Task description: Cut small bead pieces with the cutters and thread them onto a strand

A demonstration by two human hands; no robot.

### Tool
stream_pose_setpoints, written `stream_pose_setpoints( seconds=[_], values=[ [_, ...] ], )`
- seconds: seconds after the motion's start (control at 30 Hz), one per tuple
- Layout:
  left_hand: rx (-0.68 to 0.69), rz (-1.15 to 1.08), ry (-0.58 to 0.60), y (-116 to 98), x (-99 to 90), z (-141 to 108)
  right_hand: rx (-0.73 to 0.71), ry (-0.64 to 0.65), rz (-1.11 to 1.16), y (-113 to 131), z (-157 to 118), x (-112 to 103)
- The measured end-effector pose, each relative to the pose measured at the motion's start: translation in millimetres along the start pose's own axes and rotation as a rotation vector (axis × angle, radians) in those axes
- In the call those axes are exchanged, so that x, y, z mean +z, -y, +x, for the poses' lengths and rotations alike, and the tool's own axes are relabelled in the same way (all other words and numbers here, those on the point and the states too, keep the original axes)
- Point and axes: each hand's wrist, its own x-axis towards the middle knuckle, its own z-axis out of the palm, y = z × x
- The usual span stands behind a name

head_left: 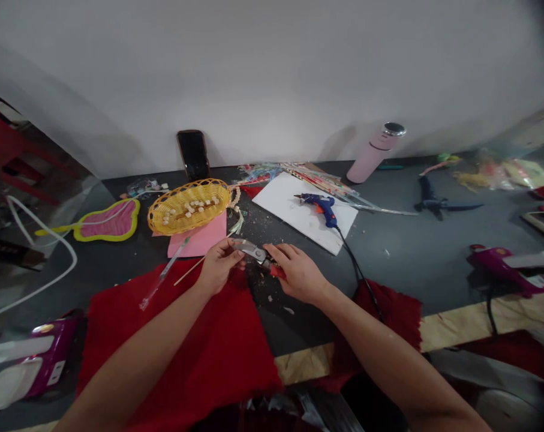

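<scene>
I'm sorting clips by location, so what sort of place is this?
Probably a craft workspace: a blue glue gun lies on a white board, a yellow basket holds small pale pieces, and the right hand grips red-handled cutters.

Dark tabletop (415, 258) against pale grey wall (272, 78)

Smooth metal cutter blades (252, 249); matt cloth (177, 360) (rough-edged)
</scene>
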Motion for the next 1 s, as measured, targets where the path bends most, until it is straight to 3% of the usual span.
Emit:
stream_pose_setpoints(
  seconds=[0.1, 0.3, 1.0],
  values=[
    [-0.006, 0.002, -0.017, -0.7, 0.4, -0.1, 0.0, 0.028, -0.028, -1.3, 0.2, -2.7],
    [-0.04, 0.045, 0.058, 1.1, -4.7, -0.1, -0.034, 0.072, -0.038, -4.5, -1.0, -9.8],
    [-0.048, 0.041, 0.105, -1.1, -5.5, -2.3, -0.051, 0.075, -0.018, -4.5, -1.3, -9.7]
  ],
)
